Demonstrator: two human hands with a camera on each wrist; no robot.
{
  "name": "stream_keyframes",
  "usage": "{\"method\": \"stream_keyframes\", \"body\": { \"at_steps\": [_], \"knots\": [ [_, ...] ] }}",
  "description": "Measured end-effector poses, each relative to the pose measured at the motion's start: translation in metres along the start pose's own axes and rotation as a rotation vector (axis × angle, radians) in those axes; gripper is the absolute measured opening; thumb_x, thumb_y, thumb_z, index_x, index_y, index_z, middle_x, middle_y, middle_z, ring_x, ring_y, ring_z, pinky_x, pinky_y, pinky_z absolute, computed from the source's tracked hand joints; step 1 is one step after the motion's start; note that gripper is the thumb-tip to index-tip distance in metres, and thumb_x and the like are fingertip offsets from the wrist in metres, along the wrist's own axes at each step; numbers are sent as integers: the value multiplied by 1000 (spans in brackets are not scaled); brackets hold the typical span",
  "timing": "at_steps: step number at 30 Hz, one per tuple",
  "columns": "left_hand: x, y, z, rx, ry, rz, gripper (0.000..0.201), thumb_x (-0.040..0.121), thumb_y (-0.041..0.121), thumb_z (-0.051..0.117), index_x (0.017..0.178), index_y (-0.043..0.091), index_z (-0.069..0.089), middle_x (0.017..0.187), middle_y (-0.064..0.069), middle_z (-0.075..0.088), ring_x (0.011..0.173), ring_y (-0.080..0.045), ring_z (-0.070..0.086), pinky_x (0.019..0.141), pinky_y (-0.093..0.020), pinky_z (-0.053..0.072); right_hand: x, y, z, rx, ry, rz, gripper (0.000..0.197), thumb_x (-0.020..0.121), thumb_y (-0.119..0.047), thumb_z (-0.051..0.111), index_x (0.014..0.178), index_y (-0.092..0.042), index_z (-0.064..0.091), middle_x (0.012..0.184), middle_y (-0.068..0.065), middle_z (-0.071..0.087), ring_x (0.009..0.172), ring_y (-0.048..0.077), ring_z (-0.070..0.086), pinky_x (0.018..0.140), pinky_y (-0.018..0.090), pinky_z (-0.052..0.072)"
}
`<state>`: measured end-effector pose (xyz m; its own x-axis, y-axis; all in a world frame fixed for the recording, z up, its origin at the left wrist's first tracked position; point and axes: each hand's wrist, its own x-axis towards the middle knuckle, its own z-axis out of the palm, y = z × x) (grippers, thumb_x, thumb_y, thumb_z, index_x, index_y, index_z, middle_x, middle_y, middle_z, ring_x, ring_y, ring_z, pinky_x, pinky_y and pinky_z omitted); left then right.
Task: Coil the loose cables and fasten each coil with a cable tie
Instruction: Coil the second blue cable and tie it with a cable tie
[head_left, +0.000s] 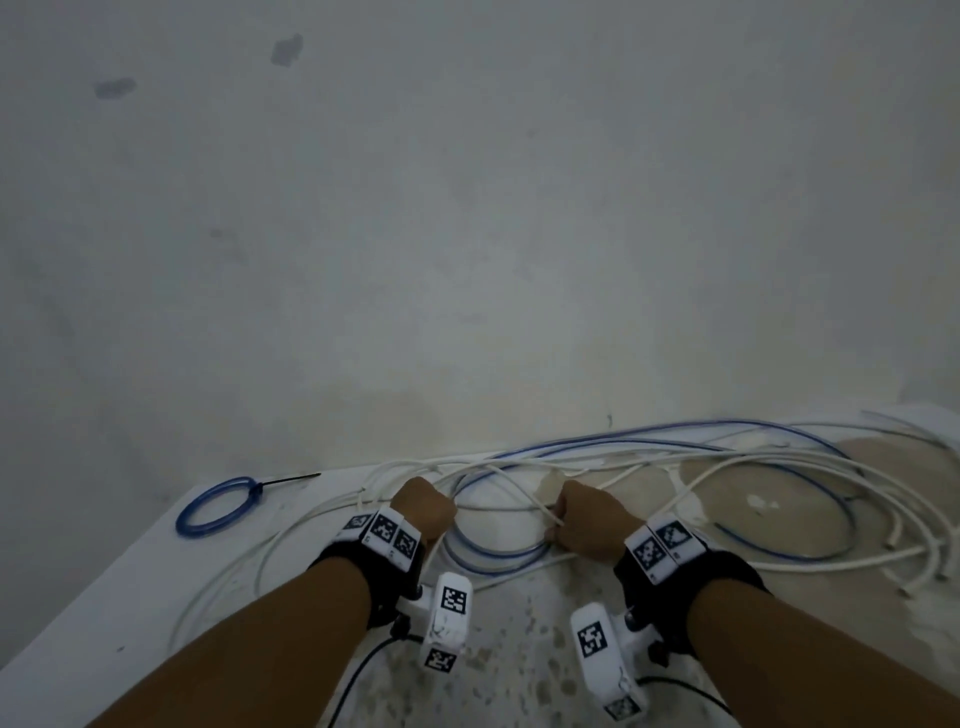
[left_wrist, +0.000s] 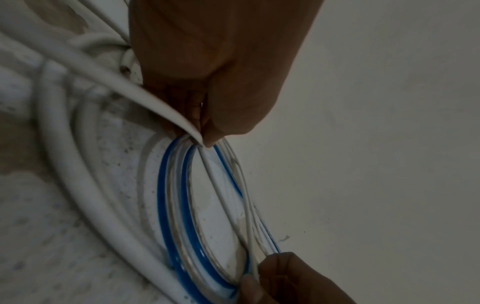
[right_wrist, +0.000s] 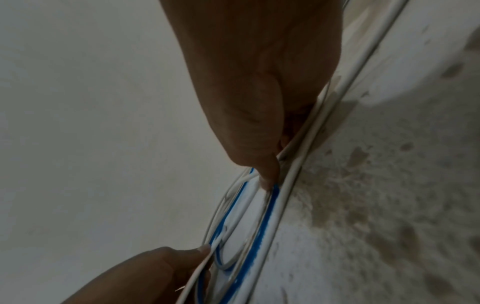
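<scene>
The left hand (head_left: 423, 508) was curled into a fist and pinched a white cable (left_wrist: 145, 96) between thumb and fingers. The right hand (head_left: 584, 522) was curled too, and it held another piece of white cable (right_wrist: 298, 156). Both hands were close together, near the middle of the table (head_left: 104, 613). Between them lay loops of blue cable (head_left: 493, 558), mixed in with the white ones. More loose white and blue cables spread out to the right. Far on the left sat a small blue coil (head_left: 215, 506), already fastened with a black cable tie (head_left: 288, 480).
</scene>
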<state>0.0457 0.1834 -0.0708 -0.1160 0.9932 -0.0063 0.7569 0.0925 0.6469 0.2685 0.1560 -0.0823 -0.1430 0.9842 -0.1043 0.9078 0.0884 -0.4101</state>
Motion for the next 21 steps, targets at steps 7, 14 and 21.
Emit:
{"method": "stream_keyframes", "body": {
  "at_steps": [7, 14, 21],
  "knots": [
    [-9, 33, -39, -70, 199, 222, 39, 96, 16, 53, 61, 0, 53, 59, -19, 49, 57, -25, 50, 61, -34, 41, 7, -7, -2, -13, -4, 62, 73, 83, -43, 73, 135, -3, 39, 135, 16, 53, 121, 33, 54, 95, 36, 46],
    [-34, 95, -97, -333, 192, 272, 22, 102, 15, 42, 95, 3, 59, 83, -11, 57, 66, -17, 54, 66, -31, 51, -12, -6, -3, -170, 16, 170, 103, 78, -69, 64, 152, -13, 19, 156, 21, 18, 141, 43, 20, 111, 56, 26],
    [-56, 57, -64, -109, -337, -50, 32, 100, 37, 49, 103, 5, 51, 98, -10, 53, 85, -23, 59, 72, -32, 48, -15, -7, 0, -141, 82, 179, 104, 77, -67, 67, 154, -21, 14, 160, 15, 12, 146, 39, 15, 114, 63, 15]
  ]
}}
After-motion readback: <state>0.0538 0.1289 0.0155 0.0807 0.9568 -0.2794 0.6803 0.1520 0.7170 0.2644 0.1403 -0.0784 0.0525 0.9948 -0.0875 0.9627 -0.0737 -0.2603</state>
